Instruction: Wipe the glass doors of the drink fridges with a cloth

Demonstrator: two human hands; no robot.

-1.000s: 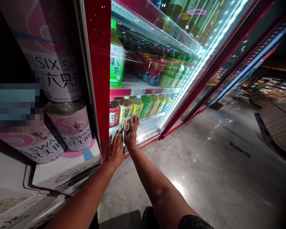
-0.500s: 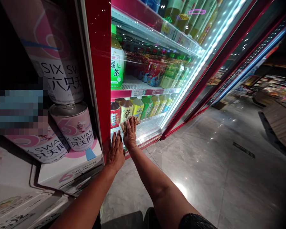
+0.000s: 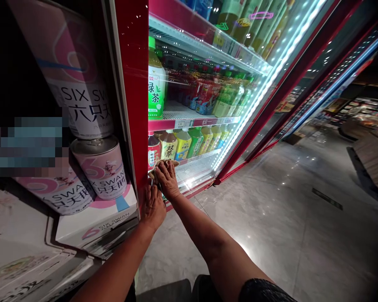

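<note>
My right hand presses a crumpled brown cloth against the glass door of a drinks cooler, low down near the door's left edge. Just beside it, my left hand lies with its fingers stretched out on the cooler's red frame and the edge of the glass; it holds nothing. Behind the glass, level with the cloth, stands a row of bottles, among them a yellow-labelled one. A large green tea bottle is on the shelf above.
Pink-and-white cans are stacked on white boxes close by on the left. A bright light strip runs down the cooler's right side. Grey shiny floor stretches to the right, with a wooden display stand farther off.
My right hand has slid the cloth left and slightly down across the glass, closer to my left hand. My left hand stays at the frame. The view has shifted slightly.
</note>
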